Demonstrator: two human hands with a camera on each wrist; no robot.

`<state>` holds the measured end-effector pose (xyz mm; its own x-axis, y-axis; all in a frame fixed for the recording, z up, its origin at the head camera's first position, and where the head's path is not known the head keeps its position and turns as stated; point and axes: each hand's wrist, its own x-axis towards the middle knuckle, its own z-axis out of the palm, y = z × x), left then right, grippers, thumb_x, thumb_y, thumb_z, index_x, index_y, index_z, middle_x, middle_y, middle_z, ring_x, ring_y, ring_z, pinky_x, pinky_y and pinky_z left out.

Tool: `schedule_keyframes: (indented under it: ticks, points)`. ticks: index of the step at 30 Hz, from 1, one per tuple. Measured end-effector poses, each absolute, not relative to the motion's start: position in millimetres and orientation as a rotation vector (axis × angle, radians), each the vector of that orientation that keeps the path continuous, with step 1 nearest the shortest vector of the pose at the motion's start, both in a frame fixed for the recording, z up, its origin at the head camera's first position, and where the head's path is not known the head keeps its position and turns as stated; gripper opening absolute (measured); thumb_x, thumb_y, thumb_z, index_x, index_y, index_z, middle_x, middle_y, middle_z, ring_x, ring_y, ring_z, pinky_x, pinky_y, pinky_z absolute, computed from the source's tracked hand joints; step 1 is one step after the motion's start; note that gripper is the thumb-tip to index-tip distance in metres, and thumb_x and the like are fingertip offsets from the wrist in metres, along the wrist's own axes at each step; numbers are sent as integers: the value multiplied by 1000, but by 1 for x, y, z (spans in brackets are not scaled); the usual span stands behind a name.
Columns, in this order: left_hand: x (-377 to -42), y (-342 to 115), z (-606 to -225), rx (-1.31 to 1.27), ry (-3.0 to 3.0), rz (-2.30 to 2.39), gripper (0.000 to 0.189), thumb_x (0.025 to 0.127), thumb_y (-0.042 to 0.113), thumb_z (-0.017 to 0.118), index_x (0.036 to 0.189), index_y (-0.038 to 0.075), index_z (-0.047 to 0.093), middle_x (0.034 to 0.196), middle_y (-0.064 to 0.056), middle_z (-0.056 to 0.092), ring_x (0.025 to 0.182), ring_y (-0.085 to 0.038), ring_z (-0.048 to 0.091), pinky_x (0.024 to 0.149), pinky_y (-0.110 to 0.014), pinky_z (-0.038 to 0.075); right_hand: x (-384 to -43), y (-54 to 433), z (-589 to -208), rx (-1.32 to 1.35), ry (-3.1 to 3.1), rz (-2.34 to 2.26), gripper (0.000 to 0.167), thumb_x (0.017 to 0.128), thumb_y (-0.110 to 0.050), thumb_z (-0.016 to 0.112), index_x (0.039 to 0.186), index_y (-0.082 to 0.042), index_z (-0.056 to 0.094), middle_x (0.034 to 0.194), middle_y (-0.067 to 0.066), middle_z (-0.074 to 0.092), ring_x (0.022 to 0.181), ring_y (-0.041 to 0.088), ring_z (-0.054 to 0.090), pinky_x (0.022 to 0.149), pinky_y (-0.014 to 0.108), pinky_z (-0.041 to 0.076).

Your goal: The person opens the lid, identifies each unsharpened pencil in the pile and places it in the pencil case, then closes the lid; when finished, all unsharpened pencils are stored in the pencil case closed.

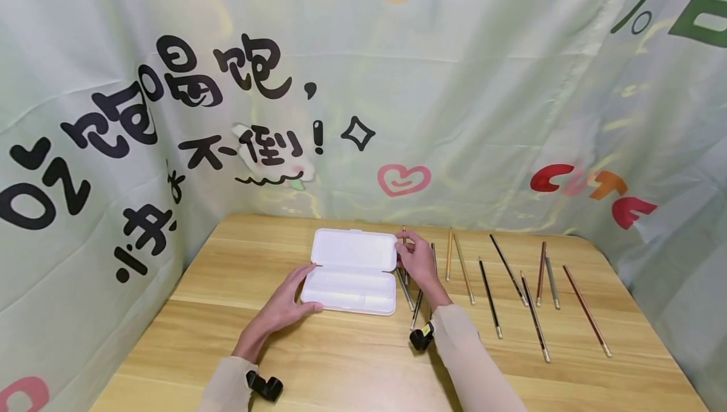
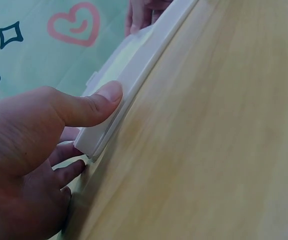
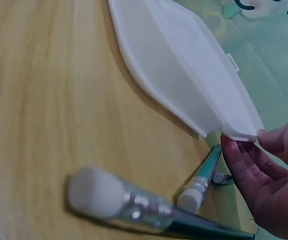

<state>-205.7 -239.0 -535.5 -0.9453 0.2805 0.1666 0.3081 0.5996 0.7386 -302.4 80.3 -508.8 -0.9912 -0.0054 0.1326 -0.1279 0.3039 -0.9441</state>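
Pencil case (image 1: pixel 335 281) lying open between your two hands, lid (image 1: pixel 353 248) laid back, base on the table (image 1: pixel 358 361) just right of your left fingers! Watch that right-hand corner: you've only the lid's very edge, so a hurried tug could let it slip from your fingertips or strain the hinge (image 1: pixel 354 269). Pencils (image 3: pixel 146 207) lie close beside those same fingers, and a careless sweep of the knuckles might set them rolling. Over on the other side, an easing thumb could let the base skid. Now the grips: your left hand (image 1: pixel 286 298) clasps the base's left end, thumb pressed on the near wall, other fingers spread round the end. Your right hand (image 1: pixel 419 262) is pinched nearly closed, thumb and curled fingers with just the lid's corner between them.
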Motion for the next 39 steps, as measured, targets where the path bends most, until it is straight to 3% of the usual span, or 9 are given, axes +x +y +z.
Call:
schedule_keyframes:
  ticks: [9,17,24,31,39]
  points:
    - [-207,-243,-535,-483,-2810,-1251,93,82,41,87,156,8,42,159,-22,39,145,-47,34,113,-69,25,-302,83,-509,128,-2508,1745,26,99,-5,66,125,0,71,90,16,68,67,26,68,60,31,59]
    - [-209,-246,-537,-470,-2762,-1283,91,76,44,91,152,14,50,155,-16,46,142,-44,39,110,-70,30,-296,88,-506,225,-2456,1826,33,99,-3,66,132,-1,67,103,21,68,82,35,70,70,39,62]
    - [-207,-246,-540,-465,-2755,-1280,91,76,44,91,151,15,50,155,-15,46,142,-44,39,108,-71,32,-283,97,-496,310,-2445,1817,39,100,-8,67,138,-5,63,112,21,69,97,36,69,78,45,61]
    - [-207,-247,-540,-475,-2739,-1297,90,76,45,91,151,16,50,156,-14,46,142,-45,39,108,-71,33,-265,118,-477,350,-2450,1700,38,100,-9,68,137,-8,63,116,17,71,102,34,67,81,33,56]
    - [-210,-247,-538,-480,-2741,-1305,89,76,44,91,152,17,50,156,-13,46,142,-45,39,107,-71,33,-240,154,-460,365,-2441,1626,40,100,-16,68,139,-8,61,114,14,69,108,30,65,85,27,56]
